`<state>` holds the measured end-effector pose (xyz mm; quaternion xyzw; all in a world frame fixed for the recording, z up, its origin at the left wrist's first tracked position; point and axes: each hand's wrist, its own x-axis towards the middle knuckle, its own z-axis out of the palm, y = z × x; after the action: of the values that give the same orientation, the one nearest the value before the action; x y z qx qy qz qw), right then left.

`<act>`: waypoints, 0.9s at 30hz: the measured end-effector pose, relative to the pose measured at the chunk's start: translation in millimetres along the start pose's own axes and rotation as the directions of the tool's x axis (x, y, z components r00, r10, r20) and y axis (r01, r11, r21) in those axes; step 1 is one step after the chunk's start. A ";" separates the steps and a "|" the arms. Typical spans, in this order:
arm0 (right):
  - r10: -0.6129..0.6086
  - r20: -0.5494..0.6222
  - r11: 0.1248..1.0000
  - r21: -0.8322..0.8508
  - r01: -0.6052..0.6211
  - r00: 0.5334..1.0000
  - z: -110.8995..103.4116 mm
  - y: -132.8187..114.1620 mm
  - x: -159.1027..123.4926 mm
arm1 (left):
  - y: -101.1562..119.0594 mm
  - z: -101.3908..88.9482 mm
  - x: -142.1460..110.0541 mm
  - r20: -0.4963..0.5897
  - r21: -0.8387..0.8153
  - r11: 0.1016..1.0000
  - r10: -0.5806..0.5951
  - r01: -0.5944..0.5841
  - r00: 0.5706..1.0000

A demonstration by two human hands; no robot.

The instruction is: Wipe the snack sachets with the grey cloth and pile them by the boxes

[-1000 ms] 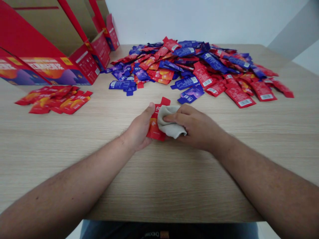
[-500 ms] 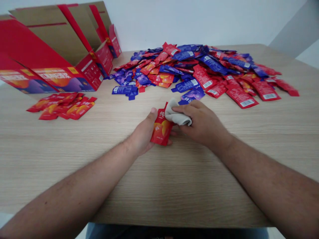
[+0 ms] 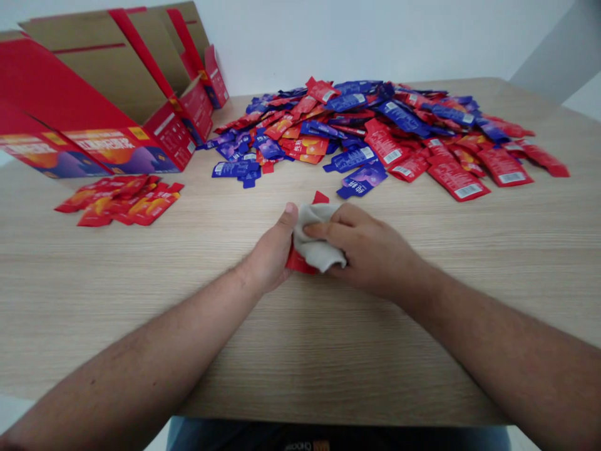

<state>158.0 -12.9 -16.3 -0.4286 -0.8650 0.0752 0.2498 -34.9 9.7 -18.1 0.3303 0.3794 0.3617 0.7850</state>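
In the head view my left hand grips a red sachet by its left edge, thumb up along the side. A pale grey cloth lies over most of the sachet's front, leaving only its top tab and lower edge showing. My right hand is closed on the cloth and presses it against the sachet with its fingers. The left fingers behind the sachet are hidden. Beyond the hands, a purple-blue sachet lies at the near side of a big mixed pile.
A heap of red and blue sachets spreads across the back of the table. Several red sachets lie in a small stack at left. Behind them stand open red cardboard boxes with tall back panels. A white wall is behind.
My right hand has moved the cloth left and down, from the sachet's upper right corner across its front. My left hand has kept its hold in about the same place.
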 end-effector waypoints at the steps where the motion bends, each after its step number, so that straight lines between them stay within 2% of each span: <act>1: -0.045 0.047 0.999 0.009 0.044 0.998 -0.4 -3.5 -0.4 | -0.5 0.9 0.2 -0.007 -0.014 1.000 0.005 -0.006 1.000; 3: -0.056 0.068 0.998 0.002 0.056 0.996 -0.9 -7.0 -0.8 | -1.0 2.5 0.3 -0.009 -0.035 0.999 0.019 -0.019 1.000; 7: 0.073 -0.041 0.995 -0.062 -0.075 0.997 0.2 -5.2 -0.4 | -0.5 2.5 0.0 0.023 -0.036 0.998 0.045 -0.044 0.999; 12: -0.100 0.088 0.995 0.030 0.097 0.991 3.6 -8.9 -1.6 | -2.4 -0.8 2.8 0.048 -0.021 0.998 0.052 -0.051 0.997; 14: -0.087 0.084 0.996 0.029 0.085 0.993 3.8 -6.7 -1.4 | -2.4 -0.5 4.2 0.061 -0.036 0.997 0.075 -0.073 0.995; 18: 0.016 0.000 1.000 -0.010 -0.016 1.000 3.7 -2.3 -0.6 | -1.4 0.0 5.6 0.061 -0.072 0.993 0.098 -0.094 0.993; 23: -0.153 0.128 0.983 0.125 0.137 0.980 5.1 -1.4 -2.2 | -2.5 -2.8 6.2 0.082 -0.054 0.998 0.034 -0.029 0.996; 25: -0.139 0.113 0.984 0.130 0.124 0.984 4.9 6.7 -1.6 | -1.2 -2.7 6.7 0.066 -0.077 0.996 0.057 -0.052 0.996; 27: -0.074 0.039 0.993 0.092 0.070 0.996 4.2 15.9 -0.4 | 1.1 -2.2 7.3 0.044 -0.106 0.993 0.066 -0.061 0.997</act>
<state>167.2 -3.0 -25.6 -0.3835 -0.8808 0.1145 0.2532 -33.9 16.8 -20.9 0.3092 0.3308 0.3979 0.7979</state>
